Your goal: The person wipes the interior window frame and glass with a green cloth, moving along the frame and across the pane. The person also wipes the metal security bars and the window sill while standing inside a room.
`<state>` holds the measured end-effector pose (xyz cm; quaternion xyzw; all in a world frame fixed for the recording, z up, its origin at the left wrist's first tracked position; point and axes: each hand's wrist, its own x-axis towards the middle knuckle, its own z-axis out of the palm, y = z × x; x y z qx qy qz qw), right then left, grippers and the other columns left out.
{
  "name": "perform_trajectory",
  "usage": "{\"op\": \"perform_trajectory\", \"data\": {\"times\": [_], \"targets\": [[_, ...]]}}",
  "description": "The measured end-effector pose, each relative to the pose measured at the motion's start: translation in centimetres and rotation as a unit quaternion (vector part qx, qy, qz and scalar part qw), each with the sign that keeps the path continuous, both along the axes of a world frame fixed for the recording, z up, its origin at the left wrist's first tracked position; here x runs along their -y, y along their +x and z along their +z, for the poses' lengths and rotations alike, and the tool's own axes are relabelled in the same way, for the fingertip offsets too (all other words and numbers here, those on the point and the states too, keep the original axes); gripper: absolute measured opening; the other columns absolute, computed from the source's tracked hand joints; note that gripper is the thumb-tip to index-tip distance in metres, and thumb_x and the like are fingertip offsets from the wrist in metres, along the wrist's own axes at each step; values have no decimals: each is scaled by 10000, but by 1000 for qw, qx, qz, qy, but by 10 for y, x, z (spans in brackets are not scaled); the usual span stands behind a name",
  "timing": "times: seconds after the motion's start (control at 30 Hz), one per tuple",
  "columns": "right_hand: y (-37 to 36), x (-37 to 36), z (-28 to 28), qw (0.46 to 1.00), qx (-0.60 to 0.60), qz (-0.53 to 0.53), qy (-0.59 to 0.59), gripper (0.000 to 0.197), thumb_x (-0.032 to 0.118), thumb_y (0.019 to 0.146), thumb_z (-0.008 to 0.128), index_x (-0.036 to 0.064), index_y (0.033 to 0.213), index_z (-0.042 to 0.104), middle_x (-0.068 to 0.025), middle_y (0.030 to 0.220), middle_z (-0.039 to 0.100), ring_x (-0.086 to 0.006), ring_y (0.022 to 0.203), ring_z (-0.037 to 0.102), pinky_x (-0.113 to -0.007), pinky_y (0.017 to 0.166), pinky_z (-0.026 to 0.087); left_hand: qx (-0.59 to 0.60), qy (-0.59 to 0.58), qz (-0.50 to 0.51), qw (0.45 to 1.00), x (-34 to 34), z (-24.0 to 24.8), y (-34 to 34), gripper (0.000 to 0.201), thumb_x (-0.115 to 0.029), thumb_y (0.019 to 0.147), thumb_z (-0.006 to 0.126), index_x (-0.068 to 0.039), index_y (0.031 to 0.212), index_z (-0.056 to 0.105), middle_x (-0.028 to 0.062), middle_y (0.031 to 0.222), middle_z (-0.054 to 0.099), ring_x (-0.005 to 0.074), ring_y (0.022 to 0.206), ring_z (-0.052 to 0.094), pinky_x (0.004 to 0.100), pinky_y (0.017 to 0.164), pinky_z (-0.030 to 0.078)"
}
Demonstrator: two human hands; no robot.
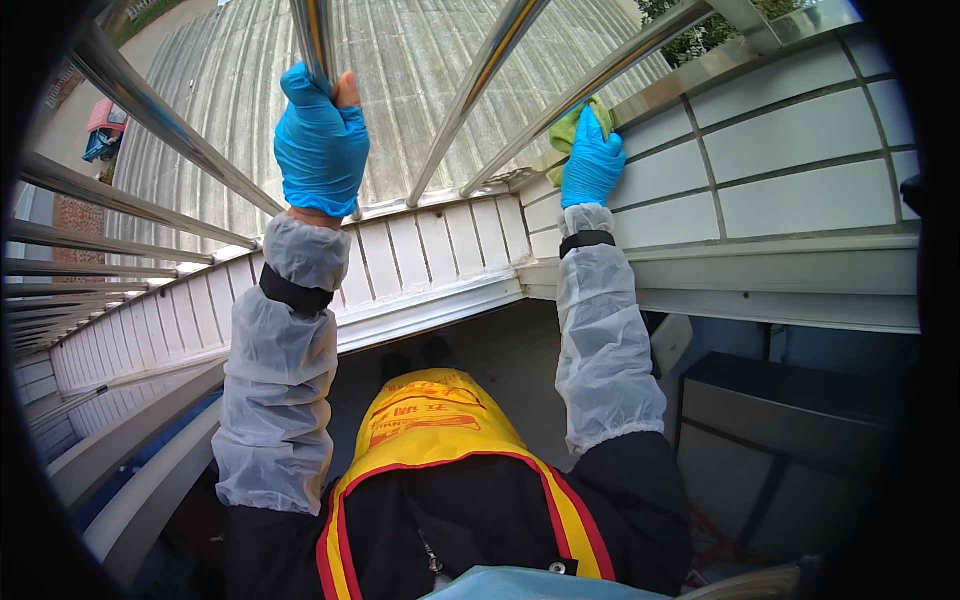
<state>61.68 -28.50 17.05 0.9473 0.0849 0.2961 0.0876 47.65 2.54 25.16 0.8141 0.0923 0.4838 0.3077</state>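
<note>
My left hand [320,145], in a blue glove, is wrapped round an upright shiny metal railing bar [313,40]. The bare thumb pokes out of the glove. To the right, my right hand [593,168], also blue-gloved, grips a green cloth [566,128] and presses it against the foot of a slanting metal bar [640,50], beside the white-tiled wall [790,120]. The cloth's folds show between and beyond the fingers. Whitish plastic sleeve covers [275,385] with black bands run up both forearms.
More metal bars [140,100] stand along the left, over a white-tiled ledge [400,245]. Beyond them lies a corrugated grey roof [400,110]. A yellow apron with red edging [440,410] covers my front. A dark box-like piece [780,410] stands low at the right.
</note>
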Motion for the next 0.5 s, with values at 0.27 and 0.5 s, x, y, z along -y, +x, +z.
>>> {"op": "perform_trajectory", "data": {"times": [0.27,0.5], "targets": [[0,-4,-122,988,-129,-36,-74,473,106,853,529,160,1321,486,-70,893,558,-229,814,534,-368,722,470,-30,-14,-16,999,-4,3,2,183,-177,956,543,-86,949,384,53,667,509,160,544,523,305,503,424],[0,-25,-159,978,-188,-38,-82,161,135,865,512,145,969,634,-45,869,600,-206,862,554,-337,732,459,-14,1,-24,1000,-6,3,5,197,-185,955,538,-91,950,365,38,634,447,162,517,481,293,471,390]]}}
